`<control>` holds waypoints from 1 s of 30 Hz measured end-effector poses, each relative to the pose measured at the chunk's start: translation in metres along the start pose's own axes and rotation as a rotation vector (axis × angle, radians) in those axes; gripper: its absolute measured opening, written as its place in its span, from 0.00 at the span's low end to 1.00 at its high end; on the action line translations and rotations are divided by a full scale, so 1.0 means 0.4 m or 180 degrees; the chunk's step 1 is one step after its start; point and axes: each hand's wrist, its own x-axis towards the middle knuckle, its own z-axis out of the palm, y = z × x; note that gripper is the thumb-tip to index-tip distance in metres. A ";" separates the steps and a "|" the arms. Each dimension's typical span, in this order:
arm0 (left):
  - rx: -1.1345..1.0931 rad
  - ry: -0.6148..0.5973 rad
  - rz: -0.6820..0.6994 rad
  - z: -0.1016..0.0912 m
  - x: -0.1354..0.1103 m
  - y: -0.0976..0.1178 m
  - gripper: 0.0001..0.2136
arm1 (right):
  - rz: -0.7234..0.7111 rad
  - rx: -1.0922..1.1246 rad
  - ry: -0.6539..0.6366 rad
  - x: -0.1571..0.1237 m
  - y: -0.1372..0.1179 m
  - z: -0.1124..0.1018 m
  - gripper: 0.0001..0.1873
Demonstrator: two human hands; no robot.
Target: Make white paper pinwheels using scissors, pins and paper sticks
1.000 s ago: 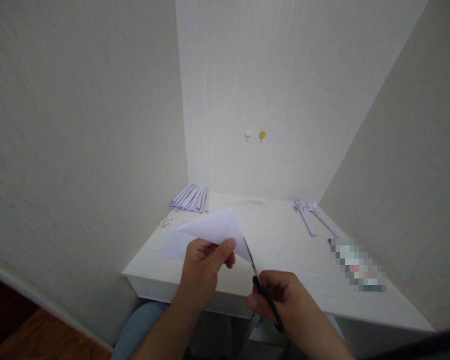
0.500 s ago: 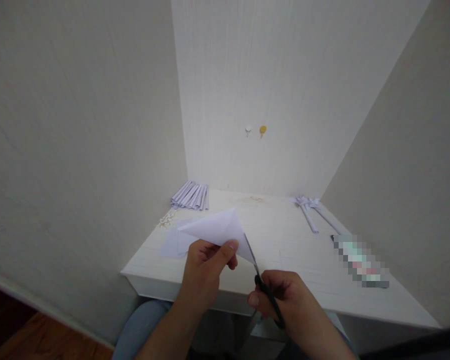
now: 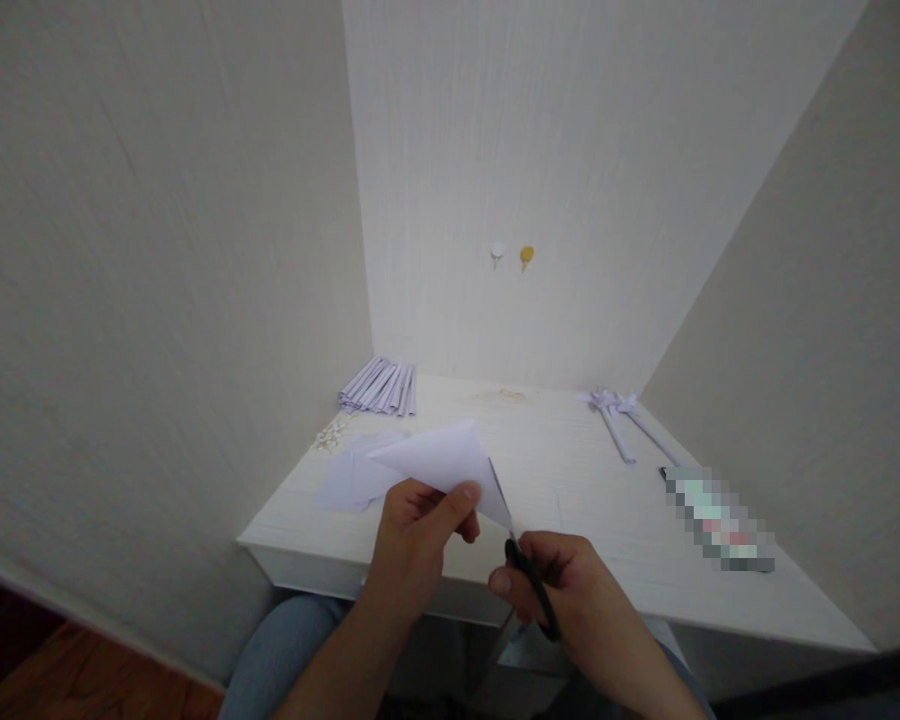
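Observation:
My left hand pinches a folded white paper triangle between thumb and fingers, holding it up above the near edge of the white table. My right hand grips black-handled scissors. Their blades point up and away along the right edge of the paper triangle.
A flat white sheet lies on the table behind the held paper. A bundle of folded paper strips sits at the back left, with small pale bits near it. Rolled paper sticks with a bow lie at the right. Two pins are on the wall.
The scissors have moved up along the paper's right edge, and both hands have shifted slightly up and away. The paper is tilted a little lower.

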 end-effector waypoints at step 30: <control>0.0006 -0.0147 -0.0670 -0.019 0.091 -0.118 0.13 | 0.0204 0.0538 0.0279 0.130 0.096 0.002 0.26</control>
